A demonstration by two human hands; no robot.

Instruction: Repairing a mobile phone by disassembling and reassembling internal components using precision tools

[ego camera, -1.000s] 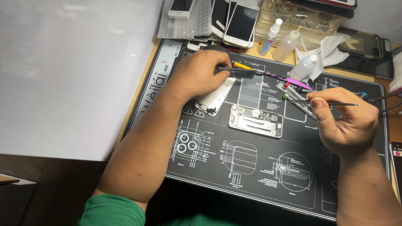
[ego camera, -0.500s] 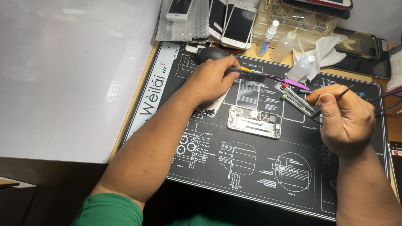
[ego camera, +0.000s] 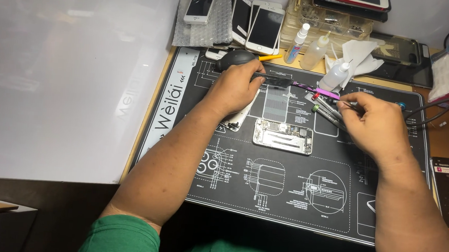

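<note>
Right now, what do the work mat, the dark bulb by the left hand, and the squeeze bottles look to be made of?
Mat: matte black, white diagrams, lies flat; probably silicone or rubber.
Bulb: dull dark grey, rounded; looks like soft rubber, though it could be plastic.
Bottles: translucent whitish, narrow nozzles; likely soft plastic.

work mat: matt black rubber | opened phone: bare shiny metal | squeeze bottles: translucent plastic | bubble wrap: clear plastic, upper middle

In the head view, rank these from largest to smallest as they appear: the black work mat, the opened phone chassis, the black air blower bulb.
1. Black work mat
2. Opened phone chassis
3. Black air blower bulb, though the left hand partly hides it, so this is unsure.
</note>
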